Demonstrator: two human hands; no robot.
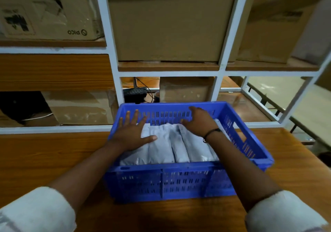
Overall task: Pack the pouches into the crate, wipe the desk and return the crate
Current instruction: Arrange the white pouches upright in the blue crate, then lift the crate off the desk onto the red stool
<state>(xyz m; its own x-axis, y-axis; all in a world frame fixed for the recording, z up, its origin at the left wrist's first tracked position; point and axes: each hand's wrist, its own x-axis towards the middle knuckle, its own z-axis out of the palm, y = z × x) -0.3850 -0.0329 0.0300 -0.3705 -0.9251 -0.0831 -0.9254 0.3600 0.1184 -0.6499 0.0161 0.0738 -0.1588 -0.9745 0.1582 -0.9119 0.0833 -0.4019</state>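
Two hands in the crate, both palm-down on the load. Left hand (132, 136) is flat, fingers straight and spread, pressing on the leftmost of the pouches (166, 147), fingertips close to the crate's far wall; it holds nothing. Right hand (199, 122) is lightly arched over the far ends of the pouches on the right, thumb out and fingers reaching toward the far wall; nothing visibly pinched, so it reads as pressing or squaring up, not gripping. There is a dark wristband (213, 132) on the right wrist. The pouches are grey-white, roughly five, packed side by side and touching, filling most of the floor of the blue crate (161, 181). Each pouch's long axis runs near-to-far, across the crate's short side. The crate's long axis runs left-right, turned slightly so its right end sits further away. The crate stands on the wooden bench (53, 153), toward its back edge, just in front of the white shelf rack (111, 52) loaded with cardboard boxes (170, 27). Status, as a judgement: packing looks done or nearly so, and this is a final settle of the load. Wipe not started, no cloth in view. Crate return is pending, since the crate is on the bench.
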